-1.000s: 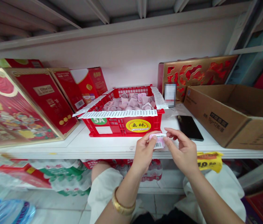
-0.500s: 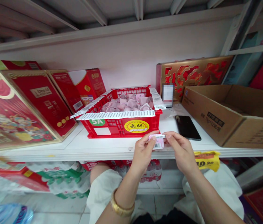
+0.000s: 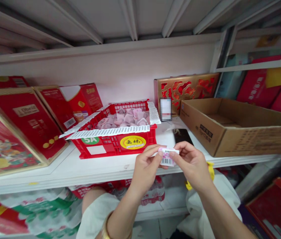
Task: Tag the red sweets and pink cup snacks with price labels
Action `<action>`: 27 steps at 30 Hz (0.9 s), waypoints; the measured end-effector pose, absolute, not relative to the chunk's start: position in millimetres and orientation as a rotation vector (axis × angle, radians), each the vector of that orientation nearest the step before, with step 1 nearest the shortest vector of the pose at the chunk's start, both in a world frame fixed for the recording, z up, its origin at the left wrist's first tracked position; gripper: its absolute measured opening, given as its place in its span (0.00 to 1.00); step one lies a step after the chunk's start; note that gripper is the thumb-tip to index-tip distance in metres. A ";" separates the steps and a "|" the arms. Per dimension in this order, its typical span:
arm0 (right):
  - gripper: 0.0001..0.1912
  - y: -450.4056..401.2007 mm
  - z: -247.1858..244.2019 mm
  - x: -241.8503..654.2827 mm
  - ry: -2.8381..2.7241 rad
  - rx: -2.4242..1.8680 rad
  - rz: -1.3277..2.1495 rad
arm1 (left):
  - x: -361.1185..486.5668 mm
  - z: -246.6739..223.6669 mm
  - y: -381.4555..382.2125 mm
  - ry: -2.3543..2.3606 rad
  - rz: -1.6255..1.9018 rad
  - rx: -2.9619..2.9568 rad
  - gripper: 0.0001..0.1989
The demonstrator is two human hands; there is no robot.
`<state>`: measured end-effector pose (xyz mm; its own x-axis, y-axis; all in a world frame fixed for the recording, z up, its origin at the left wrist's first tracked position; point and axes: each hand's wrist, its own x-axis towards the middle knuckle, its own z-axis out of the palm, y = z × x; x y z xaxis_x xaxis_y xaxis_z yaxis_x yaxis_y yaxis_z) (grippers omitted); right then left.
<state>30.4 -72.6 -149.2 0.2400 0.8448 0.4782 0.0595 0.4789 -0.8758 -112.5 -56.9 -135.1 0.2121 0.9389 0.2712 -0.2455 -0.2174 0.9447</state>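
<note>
Low in front of the crate, my left hand [image 3: 145, 171] pinches a small pink packet [image 3: 166, 161] that has a barcode on its face. My right hand [image 3: 193, 164] is closed on the packet's right side, its thumb pressed on a white sticker strip [image 3: 175, 151] along the top edge. Behind my hands stands a red plastic crate [image 3: 109, 150] holding many small pinkish packs [image 3: 123, 118]. Rows of white barcode stickers [image 3: 110, 131] hang along the crate's rims. The undersides of the packet and the fingers behind it are hidden.
A black phone [image 3: 182, 136] lies on the white shelf [image 3: 100, 168], beside an open cardboard box [image 3: 230, 139]. Red gift boxes [image 3: 33, 122] stand left, a gold-red box [image 3: 190, 87] behind. Shelf beams [image 3: 130, 20] run overhead; packs of bottles [image 3: 48, 209] sit below.
My right thumb has moved left onto the packet's face, over the sticker strip it was pinching at the right edge. The view has shifted right, so the crate and boxes appear further left.
</note>
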 end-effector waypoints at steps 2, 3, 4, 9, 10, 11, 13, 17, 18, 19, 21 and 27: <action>0.12 -79.9 -131.4 49.3 -1.223 -0.954 0.578 | -97.6 -115.3 -58.0 0.663 1.258 1.408 0.14; 0.12 -82.7 -120.0 60.6 -1.221 -0.956 0.524 | -87.9 -103.4 -57.0 0.623 1.244 1.456 0.14; 0.12 -84.7 -107.2 72.8 -1.213 -0.960 0.462 | -76.4 -90.7 -54.7 0.581 1.231 1.509 0.13; 0.13 -76.1 -42.0 140.7 -1.090 -0.990 0.189 | 4.7 -31.7 -21.7 0.381 1.124 1.740 0.13; 0.12 -71.3 -33.3 154.9 -1.053 -1.003 0.156 | 22.4 -24.4 -13.2 0.378 1.074 1.776 0.14; 0.11 -66.3 -27.3 169.2 -1.033 -1.034 0.143 | 38.6 -19.6 -5.2 0.401 1.043 1.801 0.15; 0.10 -57.6 -23.8 196.4 -0.999 -1.202 0.081 | 62.8 -17.2 6.6 0.483 1.009 1.906 0.16; 0.12 -52.8 -39.5 229.0 -1.059 -1.629 -0.390 | 63.3 -30.9 7.8 0.631 1.043 2.182 0.22; 0.11 -54.3 -43.9 229.1 -1.085 -1.611 -0.467 | 53.9 -34.3 4.5 0.630 1.011 2.254 0.23; 0.11 -56.6 -47.2 225.6 -1.114 -1.577 -0.505 | 41.8 -36.4 0.9 0.623 0.959 2.322 0.22; 0.11 -61.6 -48.3 208.2 -1.185 -1.497 -0.465 | 12.1 -35.1 -4.0 0.629 0.849 2.432 0.20; 0.11 -40.8 -23.3 120.3 -1.588 -1.388 -0.101 | -91.8 0.6 33.2 1.063 0.884 2.558 0.17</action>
<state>120.3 -40.8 -23.3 0.1397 0.7079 0.6924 0.7899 0.3420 -0.5090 -91.8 33.2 0.6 0.5542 0.7047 0.4431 0.5638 -0.7094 0.4230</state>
